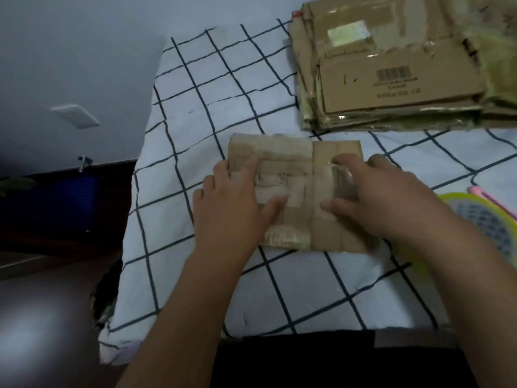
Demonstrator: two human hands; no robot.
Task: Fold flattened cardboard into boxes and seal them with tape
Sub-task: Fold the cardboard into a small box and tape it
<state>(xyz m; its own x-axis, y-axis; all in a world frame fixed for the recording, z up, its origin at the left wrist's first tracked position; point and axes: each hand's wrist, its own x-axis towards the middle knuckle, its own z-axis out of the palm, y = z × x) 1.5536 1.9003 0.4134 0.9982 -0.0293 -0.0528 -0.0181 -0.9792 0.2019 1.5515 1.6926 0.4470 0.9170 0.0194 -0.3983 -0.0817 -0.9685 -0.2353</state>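
Observation:
A small brown cardboard box [305, 152], patched with old tape and torn label remains, lies on the checked white cloth [195, 113] in the middle of the view. My left hand [232, 203] rests on its left side, fingers spread and thumb pressing near the centre. My right hand [383, 197] covers its right side, fingertips on a shiny strip of clear tape [342, 175] along the top. Whether the right hand holds a tape roll is hidden. A stack of flattened cardboard [391, 77] lies at the back right.
A yellow-green round object [481, 219] with a grid pattern and a pink item [486, 196] lie at the right edge. The cloth's left edge drops to a dark floor [50, 303]. A white wall [70, 51] stands at the left.

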